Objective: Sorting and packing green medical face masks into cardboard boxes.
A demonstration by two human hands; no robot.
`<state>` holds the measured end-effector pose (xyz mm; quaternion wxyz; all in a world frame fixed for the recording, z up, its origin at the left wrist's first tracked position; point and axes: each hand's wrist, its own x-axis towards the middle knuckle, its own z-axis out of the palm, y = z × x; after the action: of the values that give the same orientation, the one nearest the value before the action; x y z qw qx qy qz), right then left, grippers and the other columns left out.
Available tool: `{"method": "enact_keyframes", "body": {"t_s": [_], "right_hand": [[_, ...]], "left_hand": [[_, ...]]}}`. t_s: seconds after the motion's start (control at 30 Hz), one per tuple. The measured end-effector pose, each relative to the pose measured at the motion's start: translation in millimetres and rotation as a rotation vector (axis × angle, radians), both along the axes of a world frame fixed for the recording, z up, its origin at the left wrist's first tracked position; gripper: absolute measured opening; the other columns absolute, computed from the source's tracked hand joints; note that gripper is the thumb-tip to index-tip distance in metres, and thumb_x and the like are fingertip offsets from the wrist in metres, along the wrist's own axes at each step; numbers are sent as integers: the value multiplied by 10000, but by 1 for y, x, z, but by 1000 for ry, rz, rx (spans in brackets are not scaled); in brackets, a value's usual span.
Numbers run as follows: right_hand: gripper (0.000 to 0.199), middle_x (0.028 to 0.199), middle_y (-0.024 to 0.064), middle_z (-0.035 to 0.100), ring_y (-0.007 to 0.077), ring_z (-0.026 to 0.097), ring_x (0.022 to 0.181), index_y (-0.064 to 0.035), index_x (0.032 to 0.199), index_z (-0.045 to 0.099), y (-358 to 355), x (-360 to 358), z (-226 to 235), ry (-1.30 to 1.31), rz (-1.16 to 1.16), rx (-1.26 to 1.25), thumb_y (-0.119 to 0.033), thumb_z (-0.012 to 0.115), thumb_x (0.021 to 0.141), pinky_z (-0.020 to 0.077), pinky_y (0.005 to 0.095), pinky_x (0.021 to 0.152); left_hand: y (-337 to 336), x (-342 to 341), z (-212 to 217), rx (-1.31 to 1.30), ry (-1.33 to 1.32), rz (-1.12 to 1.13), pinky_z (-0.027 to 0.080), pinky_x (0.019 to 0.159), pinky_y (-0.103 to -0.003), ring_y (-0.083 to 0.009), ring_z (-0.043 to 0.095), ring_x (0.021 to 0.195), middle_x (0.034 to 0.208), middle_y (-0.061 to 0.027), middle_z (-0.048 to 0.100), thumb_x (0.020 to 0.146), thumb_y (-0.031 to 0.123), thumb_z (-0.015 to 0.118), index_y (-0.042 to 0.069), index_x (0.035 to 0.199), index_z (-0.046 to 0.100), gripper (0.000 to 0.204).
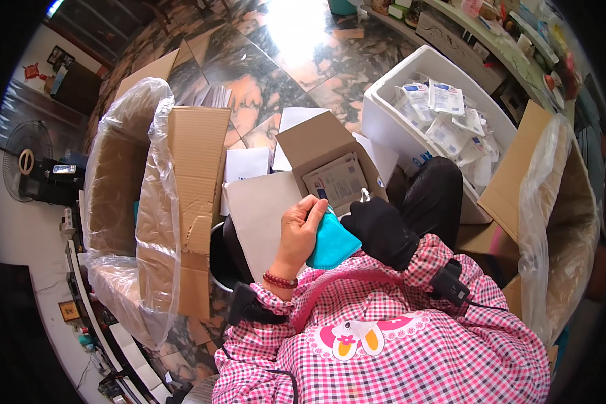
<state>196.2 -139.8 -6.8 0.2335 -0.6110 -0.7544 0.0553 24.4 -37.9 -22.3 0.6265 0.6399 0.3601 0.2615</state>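
Observation:
A teal folded face mask (333,244) is in front of my chest. My bare left hand (299,232) is closed on its upper left corner, thumb on top. Beside the mask's right edge, my right hand (380,232) in a black glove is closed. A white ear loop (365,195) sticks up above its fingers; where the loop joins the mask is hidden. Just beyond both hands stands an open small carton (323,141) with flat printed packets (337,183) lying in it.
On the left is a large carton (194,202) with a clear plastic liner (156,222). A white foam box (384,114) full of wrapped packets (444,101) stands at the far right. Nearer on the right is another lined carton (512,182). White paper boxes (248,163) sit around the small carton.

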Motion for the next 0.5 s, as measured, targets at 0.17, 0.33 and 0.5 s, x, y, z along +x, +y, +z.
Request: {"method": "enact_keyframes", "body": {"t_s": [0.17, 0.33, 0.5], "right_hand": [[92, 805, 90, 644, 278, 657, 758, -151, 851, 709, -49, -27, -31, -63, 333, -164, -181, 654, 784, 514, 430, 678], [277, 831, 132, 606, 268, 625, 797, -37, 961, 640, -39, 26, 3, 721, -180, -121, 93, 613, 718, 504, 344, 724], [196, 898, 49, 602, 159, 593, 872, -6, 1090, 588, -42, 79, 59, 1602, -381, 78, -171, 578, 985, 486, 312, 766]], "left_hand": [[99, -84, 2, -129, -254, 628, 514, 719, -289, -140, 606, 837, 967, -61, 645, 1049, 285, 467, 24, 951, 613, 315], [150, -167, 96, 618, 48, 1005, 510, 872, -327, -166, 613, 994, 1093, -77, 657, 1029, 307, 528, 14, 1210, 623, 357], [209, -292, 119, 346, 11, 1196, 507, 848, -301, -183, 629, 963, 1070, -70, 666, 1006, 366, 541, 20, 1200, 617, 404]]}}
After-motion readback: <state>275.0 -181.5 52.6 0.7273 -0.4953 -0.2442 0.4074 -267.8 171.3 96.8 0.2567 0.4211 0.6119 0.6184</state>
